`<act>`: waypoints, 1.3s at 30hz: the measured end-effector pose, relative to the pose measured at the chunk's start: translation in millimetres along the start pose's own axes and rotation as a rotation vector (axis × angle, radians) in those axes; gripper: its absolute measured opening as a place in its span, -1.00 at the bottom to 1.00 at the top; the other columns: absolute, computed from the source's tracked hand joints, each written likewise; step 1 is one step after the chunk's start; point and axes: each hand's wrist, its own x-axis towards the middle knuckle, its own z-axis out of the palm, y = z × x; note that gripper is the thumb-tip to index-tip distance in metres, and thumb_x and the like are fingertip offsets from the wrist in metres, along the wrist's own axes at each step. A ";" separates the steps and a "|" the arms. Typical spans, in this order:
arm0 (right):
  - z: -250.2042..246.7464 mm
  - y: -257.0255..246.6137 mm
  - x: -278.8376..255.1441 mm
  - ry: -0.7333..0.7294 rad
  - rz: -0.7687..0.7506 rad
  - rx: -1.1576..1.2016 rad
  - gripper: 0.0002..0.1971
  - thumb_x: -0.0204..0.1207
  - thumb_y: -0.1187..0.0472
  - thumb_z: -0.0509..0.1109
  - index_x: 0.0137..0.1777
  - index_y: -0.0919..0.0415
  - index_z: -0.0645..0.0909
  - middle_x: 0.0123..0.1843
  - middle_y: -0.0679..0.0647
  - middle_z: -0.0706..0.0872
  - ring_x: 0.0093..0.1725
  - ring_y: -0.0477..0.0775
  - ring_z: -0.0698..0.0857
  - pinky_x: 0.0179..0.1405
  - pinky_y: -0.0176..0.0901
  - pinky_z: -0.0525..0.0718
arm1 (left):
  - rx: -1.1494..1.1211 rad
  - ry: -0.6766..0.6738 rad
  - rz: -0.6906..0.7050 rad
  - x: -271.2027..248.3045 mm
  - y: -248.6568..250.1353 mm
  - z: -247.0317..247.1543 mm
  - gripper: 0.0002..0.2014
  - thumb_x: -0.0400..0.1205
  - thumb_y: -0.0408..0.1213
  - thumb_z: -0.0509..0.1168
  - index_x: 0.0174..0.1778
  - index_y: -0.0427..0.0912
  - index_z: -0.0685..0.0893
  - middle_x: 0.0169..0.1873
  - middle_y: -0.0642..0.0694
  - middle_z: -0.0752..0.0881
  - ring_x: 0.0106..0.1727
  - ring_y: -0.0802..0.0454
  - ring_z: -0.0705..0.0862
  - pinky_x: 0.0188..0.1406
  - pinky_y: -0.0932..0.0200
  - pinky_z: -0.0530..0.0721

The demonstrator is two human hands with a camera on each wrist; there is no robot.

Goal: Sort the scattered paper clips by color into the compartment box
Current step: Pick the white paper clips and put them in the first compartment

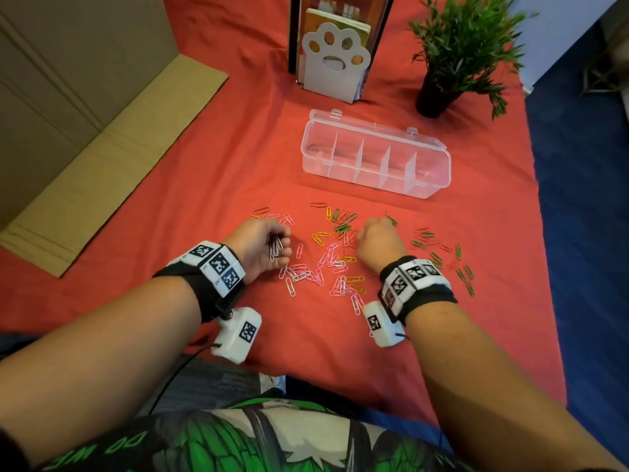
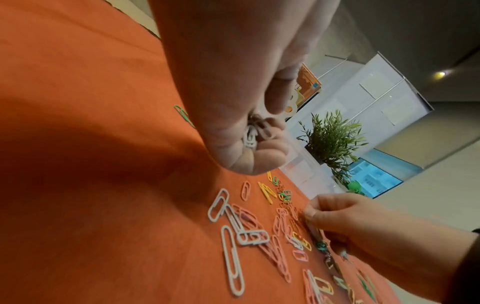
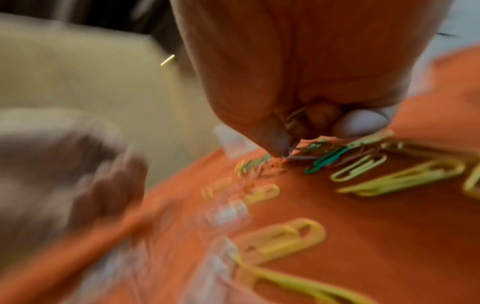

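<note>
The left hand (image 1: pixel 263 245) holds a bundle of white paper clips (image 1: pixel 275 248) in curled fingers, nearer than the empty clear plastic compartment box (image 1: pixel 376 155), whose long axis runs left-right, while the right hand (image 1: pixel 377 241) pinches among scattered coloured clips (image 1: pixel 340 260).

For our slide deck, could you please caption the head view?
Left hand holds white clips; right hand picks among scattered clips before the empty compartment box.

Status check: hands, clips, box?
Left hand holds a bunch of white clips. Right hand down in the pile, grip contents unclear. Compartment box open, no clips visible inside. Nothing blocking.
</note>
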 end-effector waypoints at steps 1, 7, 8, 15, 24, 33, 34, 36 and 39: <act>-4.0 3.1 -0.2 -0.019 0.051 0.064 -0.75 0.57 0.31 0.14 0.09 0.41 0.58 0.16 0.36 0.63 0.17 0.32 0.62 0.18 -0.03 0.55 | 0.027 0.004 0.003 -1.0 -3.0 0.7 -0.77 0.57 -0.47 0.01 -0.29 -0.17 0.51 -0.45 -0.06 0.50 -0.48 0.08 0.52 -0.54 0.31 0.57; -16.2 25.9 -12.4 0.078 0.136 0.016 -0.77 0.51 0.36 0.19 0.05 0.47 0.59 0.10 0.40 0.63 0.16 0.36 0.61 0.14 -0.02 0.55 | 0.694 0.207 0.301 10.0 -21.1 1.7 -0.83 0.55 -0.22 0.33 -0.38 -0.07 0.60 -0.56 0.07 0.49 -0.57 0.17 0.41 -0.57 0.31 0.34; -15.1 25.6 -13.2 0.095 0.117 0.026 -0.77 0.52 0.35 0.19 0.06 0.45 0.59 0.11 0.39 0.61 0.15 0.36 0.60 0.13 -0.03 0.54 | 0.822 0.230 0.373 11.5 -22.5 2.0 -0.89 0.52 -0.19 0.38 -0.32 -0.05 0.64 -0.54 0.12 0.50 -0.52 0.17 0.43 -0.50 0.27 0.35; -8.2 21.9 -14.5 0.102 0.149 0.299 -0.73 0.67 0.21 0.07 0.12 0.37 0.54 0.04 0.26 0.64 0.05 0.20 0.61 0.08 -0.04 0.50 | 1.145 0.302 0.571 20.0 -28.3 0.0 -0.87 0.47 -0.21 0.40 -0.11 -0.12 0.75 -0.22 -0.09 0.68 -0.16 -0.04 0.63 -0.21 0.26 0.39; -10.9 64.1 -16.2 0.096 0.277 0.357 -0.77 0.49 0.37 0.19 -0.07 0.26 0.70 -0.03 0.20 0.68 -0.11 0.16 0.62 -0.14 -0.22 0.50 | 1.188 0.284 0.565 12.2 -29.0 -15.5 -0.91 0.45 -0.25 0.43 -0.15 -0.03 0.76 -0.31 -0.02 0.51 -0.16 -0.01 0.57 -0.18 0.26 0.35; -1.9 44.1 -25.1 0.153 0.102 0.052 -0.86 0.50 0.28 0.28 -0.02 0.33 0.58 0.02 0.28 0.58 0.05 0.29 0.60 0.07 0.01 0.56 | 1.362 0.023 0.615 -3.8 -49.1 -12.9 -0.76 0.40 -0.29 0.49 -0.01 -0.06 0.78 -0.18 -0.01 0.46 -0.11 0.10 0.48 -0.05 0.30 0.43; -5.1 43.9 -25.2 0.148 0.147 0.169 -0.92 0.50 0.28 0.28 -0.09 0.26 0.59 -0.07 0.22 0.61 -0.06 0.22 0.61 -0.03 -0.07 0.56 | 1.376 0.031 0.627 -3.3 -50.8 -13.8 -0.79 0.40 -0.28 0.49 -0.04 -0.07 0.78 -0.19 0.00 0.45 -0.12 0.10 0.47 -0.03 0.27 0.47; -9.8 43.8 -27.0 0.104 0.233 0.458 -0.90 0.48 0.29 0.31 -0.24 0.13 0.55 -0.32 0.06 0.63 -0.32 0.06 0.58 -0.31 -0.18 0.52 | 1.379 0.039 0.634 -1.7 -52.1 -14.8 -0.85 0.42 -0.25 0.47 -0.11 -0.12 0.77 -0.20 0.00 0.45 -0.13 0.08 0.48 0.02 0.14 0.57; -14.6 44.0 -32.6 0.065 0.315 0.841 -0.80 0.43 0.35 0.34 -0.37 0.07 0.54 -0.43 0.02 0.62 -0.50 -0.02 0.54 -0.57 -0.30 0.43 | 1.356 0.030 0.640 -0.5 -50.3 -12.5 -0.88 0.45 -0.22 0.45 -0.14 -0.14 0.76 -0.19 -0.04 0.50 -0.10 0.01 0.55 -0.01 0.15 0.55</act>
